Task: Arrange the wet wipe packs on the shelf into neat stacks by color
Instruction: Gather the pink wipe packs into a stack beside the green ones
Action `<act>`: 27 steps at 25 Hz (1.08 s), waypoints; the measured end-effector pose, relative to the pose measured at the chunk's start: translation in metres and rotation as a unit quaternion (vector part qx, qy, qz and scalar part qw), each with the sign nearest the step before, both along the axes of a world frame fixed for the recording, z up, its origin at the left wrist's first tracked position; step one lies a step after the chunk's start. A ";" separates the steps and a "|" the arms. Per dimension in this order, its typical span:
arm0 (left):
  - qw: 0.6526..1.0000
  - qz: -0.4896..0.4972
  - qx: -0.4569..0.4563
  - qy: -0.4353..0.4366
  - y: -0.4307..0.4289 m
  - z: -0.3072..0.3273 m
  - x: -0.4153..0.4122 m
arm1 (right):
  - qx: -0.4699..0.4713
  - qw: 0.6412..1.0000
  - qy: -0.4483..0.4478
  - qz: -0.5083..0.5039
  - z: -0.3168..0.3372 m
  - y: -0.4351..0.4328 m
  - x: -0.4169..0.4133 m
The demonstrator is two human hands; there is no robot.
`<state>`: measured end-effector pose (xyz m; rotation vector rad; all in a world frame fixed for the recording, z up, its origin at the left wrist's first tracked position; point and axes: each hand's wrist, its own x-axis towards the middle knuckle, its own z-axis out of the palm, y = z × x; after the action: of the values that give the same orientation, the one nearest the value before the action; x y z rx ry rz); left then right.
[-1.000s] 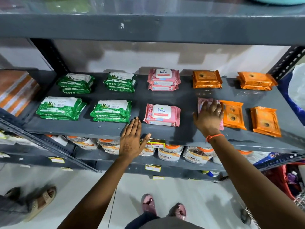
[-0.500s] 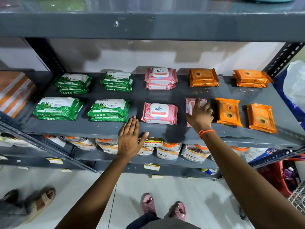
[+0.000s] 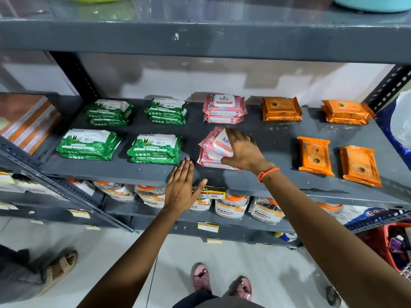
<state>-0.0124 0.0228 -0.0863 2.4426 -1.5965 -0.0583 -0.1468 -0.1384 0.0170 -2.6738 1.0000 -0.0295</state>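
Note:
Wet wipe packs lie on the grey shelf (image 3: pixel 266 141). Green stacks sit at the left, two in back (image 3: pixel 109 112) (image 3: pixel 166 111) and two in front (image 3: pixel 87 144) (image 3: pixel 155 148). A pink stack (image 3: pixel 223 107) stands at the back middle. My right hand (image 3: pixel 243 152) grips a pink pack (image 3: pixel 219 144), tilted, on top of another pink pack (image 3: pixel 211 162) at the front. My left hand (image 3: pixel 181 190) rests flat on the shelf's front edge, fingers apart. Orange stacks (image 3: pixel 281 108) (image 3: pixel 345 112) are at the back right, two single orange packs (image 3: pixel 314 155) (image 3: pixel 359 165) in front.
Jars with orange lids (image 3: pixel 231 205) fill the lower shelf behind price tags (image 3: pixel 211 194). A red basket (image 3: pixel 395 245) stands at the lower right. Another person's sandalled foot (image 3: pixel 60 266) is on the floor at the left; my own feet (image 3: pixel 222 281) are below.
My right hand has carried the pink pack leftward from beside the orange packs onto the front pink pack. My left hand has stayed on the shelf edge.

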 end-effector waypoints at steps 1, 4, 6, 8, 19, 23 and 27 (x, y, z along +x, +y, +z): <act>0.999 0.008 -0.021 0.033 0.000 0.003 -0.002 | 0.001 1.000 0.000 0.011 -0.001 -0.002 0.000; 0.985 0.039 -0.121 0.115 0.000 0.016 -0.015 | 0.026 0.999 -0.043 -0.001 -0.005 -0.008 -0.008; 0.973 0.048 -0.178 0.141 -0.007 0.026 -0.021 | 0.035 0.997 -0.055 -0.042 -0.012 -0.007 -0.015; 0.957 0.062 -0.207 0.193 -0.022 0.039 -0.021 | 0.051 0.995 -0.061 -0.056 -0.014 -0.008 -0.017; 0.884 0.159 -0.191 0.396 -0.072 0.064 -0.016 | 0.186 0.940 -0.241 -0.151 -0.029 -0.008 -0.007; 0.789 0.218 -0.253 0.515 -0.079 0.059 -0.017 | 0.438 0.711 -0.450 -0.316 -0.039 0.014 0.000; 0.793 0.212 -0.256 0.511 -0.086 0.057 -0.021 | 0.438 0.684 -0.484 -0.325 -0.038 0.014 0.003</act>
<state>-0.0331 -0.0628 -0.0295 1.7178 -0.4736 -0.6491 -0.1443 -0.1248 -0.0213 -1.0239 1.0691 -0.7887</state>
